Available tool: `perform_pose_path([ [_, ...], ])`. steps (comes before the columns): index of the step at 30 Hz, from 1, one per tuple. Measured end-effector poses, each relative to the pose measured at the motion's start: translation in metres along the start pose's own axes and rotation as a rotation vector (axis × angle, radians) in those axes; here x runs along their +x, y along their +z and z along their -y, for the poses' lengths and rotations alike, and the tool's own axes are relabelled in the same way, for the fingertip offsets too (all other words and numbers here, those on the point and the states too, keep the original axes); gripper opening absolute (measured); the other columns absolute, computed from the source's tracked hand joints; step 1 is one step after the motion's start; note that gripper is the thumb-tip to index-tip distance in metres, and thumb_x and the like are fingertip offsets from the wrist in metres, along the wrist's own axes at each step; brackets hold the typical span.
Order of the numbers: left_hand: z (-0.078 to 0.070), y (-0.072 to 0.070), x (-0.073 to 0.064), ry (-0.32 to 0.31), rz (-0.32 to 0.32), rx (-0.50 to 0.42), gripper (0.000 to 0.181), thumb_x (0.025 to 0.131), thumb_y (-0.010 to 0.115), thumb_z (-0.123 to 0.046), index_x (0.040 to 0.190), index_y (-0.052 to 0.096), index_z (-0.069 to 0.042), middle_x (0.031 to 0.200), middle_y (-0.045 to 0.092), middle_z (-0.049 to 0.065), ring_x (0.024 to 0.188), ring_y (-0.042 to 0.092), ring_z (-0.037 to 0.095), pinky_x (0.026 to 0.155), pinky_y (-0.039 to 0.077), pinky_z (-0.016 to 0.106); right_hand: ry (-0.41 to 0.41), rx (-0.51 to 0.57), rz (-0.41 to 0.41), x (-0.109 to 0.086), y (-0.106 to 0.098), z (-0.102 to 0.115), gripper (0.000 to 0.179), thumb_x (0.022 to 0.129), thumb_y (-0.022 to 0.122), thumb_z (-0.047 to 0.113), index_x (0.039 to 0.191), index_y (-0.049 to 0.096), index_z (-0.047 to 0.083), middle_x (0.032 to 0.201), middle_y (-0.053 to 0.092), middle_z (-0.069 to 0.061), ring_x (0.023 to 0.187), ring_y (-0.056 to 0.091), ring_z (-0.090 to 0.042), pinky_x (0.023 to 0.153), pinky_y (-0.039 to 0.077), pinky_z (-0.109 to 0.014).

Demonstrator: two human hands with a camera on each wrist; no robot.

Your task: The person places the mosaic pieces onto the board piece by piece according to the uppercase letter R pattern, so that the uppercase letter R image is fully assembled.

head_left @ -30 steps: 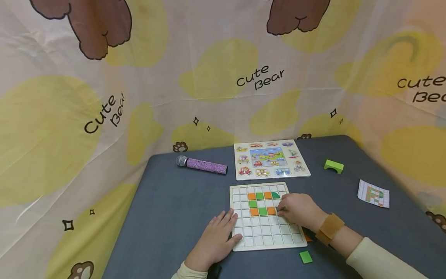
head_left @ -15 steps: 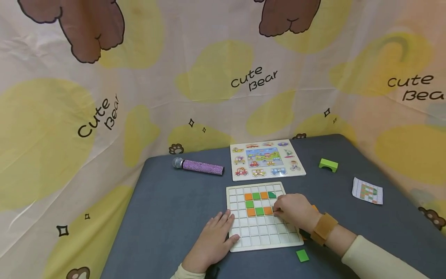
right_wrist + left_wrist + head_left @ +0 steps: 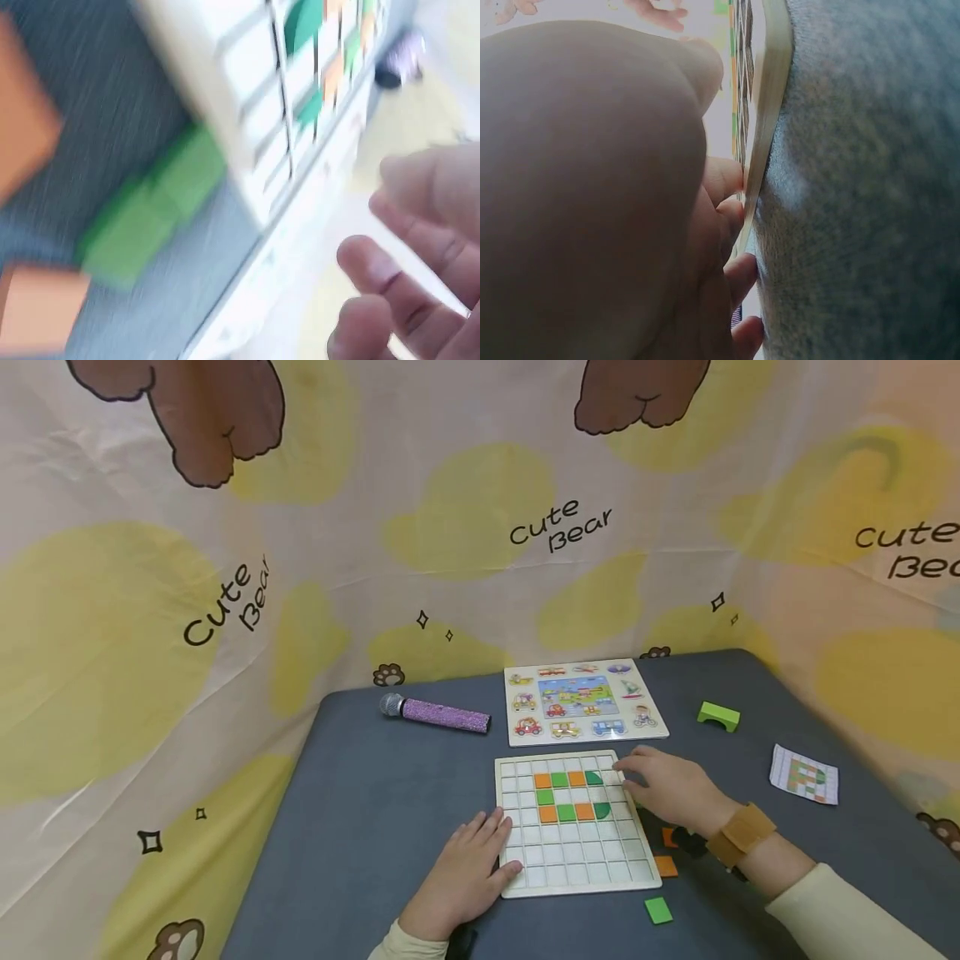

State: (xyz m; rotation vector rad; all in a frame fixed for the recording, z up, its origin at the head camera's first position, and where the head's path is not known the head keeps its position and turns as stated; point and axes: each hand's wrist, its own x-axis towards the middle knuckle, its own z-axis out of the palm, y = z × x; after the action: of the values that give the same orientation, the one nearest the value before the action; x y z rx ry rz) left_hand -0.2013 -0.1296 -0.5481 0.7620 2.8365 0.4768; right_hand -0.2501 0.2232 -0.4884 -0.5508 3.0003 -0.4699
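Observation:
A white grid board (image 3: 577, 853) with a pale wooden rim lies on the dark table. Orange and green square tiles (image 3: 558, 779) fill some of its cells, and a dark green rounded tile (image 3: 602, 811) ends the lower row. My left hand (image 3: 467, 875) rests along the board's left edge, fingers spread and straight. Over the upper right edge hovers my right hand (image 3: 667, 787), fingers loosely bent with nothing between them. Beside the board, in the right wrist view, lie green tiles (image 3: 154, 206) and an orange tile (image 3: 41, 309).
Behind the board lies a picture puzzle (image 3: 585, 702), with a purple glitter microphone (image 3: 442, 716) to its left. A green arch block (image 3: 718, 717) and a printed pattern card (image 3: 804, 774) are at the right. One green tile (image 3: 658, 911) sits near the front.
My right hand has let go of the dark green rounded tile, now seen in the lower row, and moved right and up. The left hand stays on the board's edge.

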Motion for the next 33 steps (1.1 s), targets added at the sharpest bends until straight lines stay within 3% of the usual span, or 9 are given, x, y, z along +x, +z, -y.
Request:
perform_pose_path([
  [3, -0.001, -0.001, -0.001, -0.002, 0.000, -0.008, 0.071, 0.109, 0.053, -0.055, 0.165, 0.044, -0.012, 0.172, 0.035, 0.005, 0.158, 0.030, 0.033, 0.124, 0.029, 0.058, 0.045, -0.003, -0.012, -0.007, -0.006, -0.017, 0.027, 0.097, 0.081, 0.017, 0.123, 0.080, 0.012, 0.121, 0.070, -0.010, 0.072, 0.060, -0.013, 0.056, 0.050, -0.033],
  [8, -0.003, -0.006, -0.001, 0.014, -0.010, -0.007, 0.070, 0.110, 0.053, -0.052, 0.163, 0.045, -0.009, 0.171, 0.037, 0.008, 0.157, 0.032, 0.036, 0.123, 0.030, 0.059, -0.058, -0.060, 0.026, -0.014, 0.004, -0.034, 0.024, 0.089, 0.087, 0.015, 0.113, 0.084, 0.014, 0.117, 0.075, -0.007, 0.097, 0.071, -0.023, 0.073, 0.062, -0.043],
  [12, -0.004, -0.008, -0.001, 0.006, 0.000, -0.012, 0.069, 0.110, 0.053, -0.052, 0.164, 0.045, -0.009, 0.171, 0.036, 0.008, 0.157, 0.031, 0.035, 0.124, 0.029, 0.059, -0.109, -0.096, 0.011, -0.009, 0.012, -0.035, 0.019, 0.089, 0.087, 0.012, 0.107, 0.085, 0.013, 0.108, 0.078, -0.002, 0.090, 0.070, -0.018, 0.074, 0.063, -0.042],
  [17, -0.005, -0.006, -0.001, -0.007, 0.024, -0.025, 0.070, 0.110, 0.053, -0.052, 0.165, 0.044, -0.011, 0.172, 0.034, 0.006, 0.158, 0.029, 0.033, 0.124, 0.028, 0.059, -0.106, -0.117, -0.037, 0.003, 0.007, -0.028, 0.014, 0.087, 0.088, 0.013, 0.101, 0.085, 0.014, 0.099, 0.077, 0.004, 0.080, 0.066, -0.012, 0.072, 0.062, -0.039],
  [22, -0.004, -0.004, 0.000, -0.002, 0.016, -0.006, 0.069, 0.110, 0.053, -0.051, 0.165, 0.044, -0.010, 0.172, 0.035, 0.006, 0.158, 0.030, 0.034, 0.124, 0.029, 0.059, -0.277, -0.107, -0.076, 0.019, 0.012, -0.010, 0.011, 0.090, 0.085, 0.010, 0.098, 0.086, 0.017, 0.100, 0.078, 0.007, 0.091, 0.073, -0.014, 0.076, 0.063, -0.038],
  [25, -0.005, -0.004, 0.001, 0.008, 0.010, -0.005, 0.069, 0.110, 0.053, -0.051, 0.164, 0.044, -0.011, 0.172, 0.035, 0.006, 0.158, 0.030, 0.033, 0.124, 0.030, 0.058, -0.338, -0.110, -0.064, 0.025, 0.018, -0.003, 0.016, 0.090, 0.083, 0.004, 0.089, 0.084, 0.020, 0.093, 0.075, 0.010, 0.082, 0.068, -0.009, 0.070, 0.059, -0.031],
  [29, -0.006, -0.003, 0.003, 0.014, 0.005, -0.001, 0.069, 0.110, 0.053, -0.052, 0.164, 0.044, -0.011, 0.172, 0.035, 0.006, 0.158, 0.030, 0.033, 0.124, 0.030, 0.058, -0.327, -0.126, -0.036, 0.028, 0.022, 0.002, 0.023, 0.089, 0.082, 0.001, 0.081, 0.079, 0.022, 0.082, 0.066, 0.012, 0.070, 0.055, -0.004, 0.062, 0.052, -0.026],
  [33, -0.005, -0.004, 0.000, 0.007, 0.005, -0.003, 0.069, 0.109, 0.054, -0.051, 0.164, 0.044, -0.010, 0.171, 0.036, 0.007, 0.157, 0.031, 0.034, 0.123, 0.030, 0.059, -0.308, -0.160, -0.042, 0.030, 0.025, 0.006, 0.021, 0.089, 0.083, 0.002, 0.081, 0.079, 0.021, 0.079, 0.064, 0.013, 0.066, 0.051, -0.005, 0.059, 0.049, -0.026],
])
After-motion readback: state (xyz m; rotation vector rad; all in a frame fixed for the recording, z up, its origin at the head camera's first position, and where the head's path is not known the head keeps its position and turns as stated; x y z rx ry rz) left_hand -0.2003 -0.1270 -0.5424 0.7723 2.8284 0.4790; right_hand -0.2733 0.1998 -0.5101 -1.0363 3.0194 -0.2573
